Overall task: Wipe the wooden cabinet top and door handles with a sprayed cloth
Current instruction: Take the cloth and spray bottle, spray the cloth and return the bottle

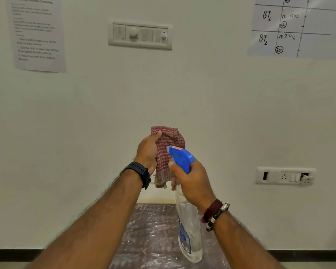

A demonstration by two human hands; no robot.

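The left hand (148, 150) grips a red checked cloth (166, 152) held up before the wall, thumb over its top edge; the fingers behind the fabric are hidden. The right hand (192, 181) is wrapped round the neck of a clear spray bottle (188, 230), its blue nozzle (179, 157) just beside the cloth; the trigger finger is hard to make out. Below, the scuffed wooden counter (153, 235) shows only between the forearms. Its handles are out of view. The paper notice (37, 33) on the wall is too blurred to read fully.
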